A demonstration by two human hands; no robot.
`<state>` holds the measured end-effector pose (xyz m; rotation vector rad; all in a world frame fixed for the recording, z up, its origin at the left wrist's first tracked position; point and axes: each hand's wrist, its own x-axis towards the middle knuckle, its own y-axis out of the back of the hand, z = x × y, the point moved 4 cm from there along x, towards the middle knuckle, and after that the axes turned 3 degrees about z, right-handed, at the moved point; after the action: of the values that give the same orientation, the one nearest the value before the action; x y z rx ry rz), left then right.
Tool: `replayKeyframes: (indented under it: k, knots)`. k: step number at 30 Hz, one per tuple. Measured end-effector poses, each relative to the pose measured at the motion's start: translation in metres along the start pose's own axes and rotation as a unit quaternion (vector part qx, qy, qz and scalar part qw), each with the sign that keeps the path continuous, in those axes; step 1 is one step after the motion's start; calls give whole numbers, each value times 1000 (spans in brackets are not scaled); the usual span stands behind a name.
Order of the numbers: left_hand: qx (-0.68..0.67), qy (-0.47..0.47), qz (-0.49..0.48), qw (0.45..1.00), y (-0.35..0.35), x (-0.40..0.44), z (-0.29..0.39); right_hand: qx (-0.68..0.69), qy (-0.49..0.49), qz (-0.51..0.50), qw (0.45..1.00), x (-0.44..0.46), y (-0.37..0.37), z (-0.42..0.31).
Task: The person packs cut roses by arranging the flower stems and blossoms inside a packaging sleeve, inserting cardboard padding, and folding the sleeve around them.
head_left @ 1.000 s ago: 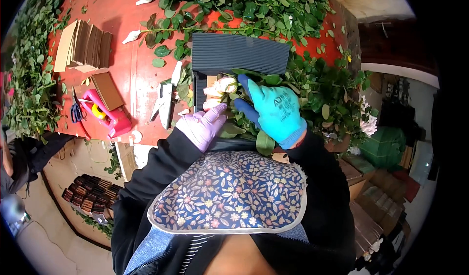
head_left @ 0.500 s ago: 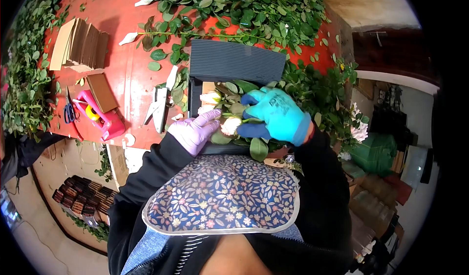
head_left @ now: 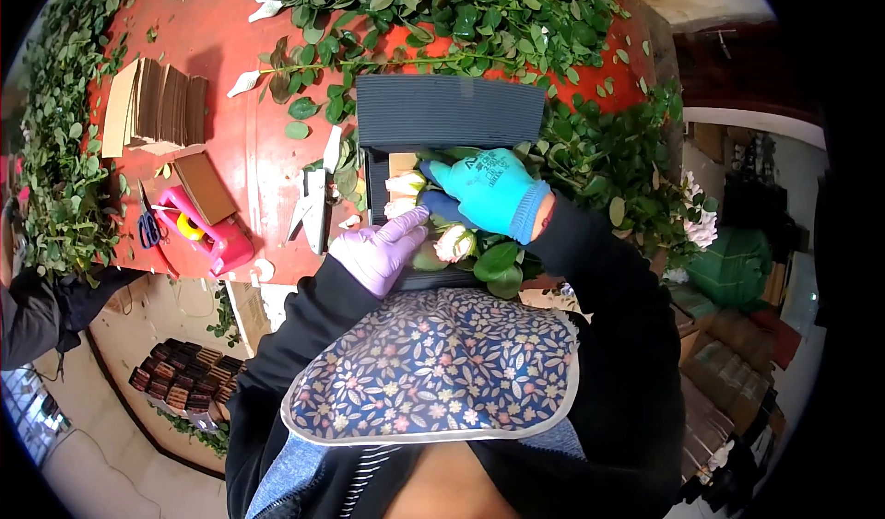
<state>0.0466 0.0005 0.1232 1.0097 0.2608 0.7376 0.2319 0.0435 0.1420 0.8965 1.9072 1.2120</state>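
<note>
My left hand, in a thin purple glove, lies at the near left side of the roses with fingers stretched out. Its fingertips reach the lower edge of a pale pink rose. My right hand wears a turquoise glove with dark blue fingers. Its thumb and forefinger close just behind the head of a cream rose, at its stem. Below the hands rests another pink-edged rose with green leaves. These flowers lie in a black ribbed holder, where a piece of cardboard shows.
On the red table are a stapler-like white tool, a pink tape dispenser, scissors and a stack of cardboard pieces. Leafy stems pile up at the back, and more foliage lies right.
My right hand has moved left and up to the cream rose, uncovering the lower rose. My left hand stays beside the flowers. The whole view has shifted slightly.
</note>
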Motion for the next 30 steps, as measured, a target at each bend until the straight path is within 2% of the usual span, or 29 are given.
replayKeyframes:
  k: [1,5,9,11,12,14,15,18,20,23,26,28,30]
  knots:
    - [-1,-4,2,1000,0,1,0,-4,-9,-51,999,1,0,0]
    - [-16,1,-7,1000,-2,0,-1,25,-8,-17,1000,-3,-11,7]
    - [-74,3,-2,997,5,8,0,-31,-3,-34,999,-6,-15,4]
    - [-137,-48,77,986,12,2,0,-49,-2,-26,998,-11,-11,-6]
    - [-137,-49,77,986,12,4,1,-53,-10,-39,998,-11,-10,-7]
    - [-76,34,84,993,25,14,10,-57,-17,-54,997,-11,-10,-12]
    - [-48,50,25,997,21,16,10,-57,-20,-80,995,-9,-10,-12]
    - [-56,28,10,998,8,16,3,-47,-25,-92,994,-3,-5,-8]
    - [-52,27,-5,998,6,16,3,-47,26,-83,995,-2,-6,-9]
    - [-32,28,-20,999,9,18,4,-52,-10,-90,995,0,-4,-6]
    - [-73,34,5,997,8,17,1,-60,-47,-105,992,-4,1,3]
    - [-108,38,3,993,6,20,-2,-21,-54,-71,996,-10,4,13]
    - [-50,32,-44,997,11,24,0,-7,-41,-58,997,-18,15,12]
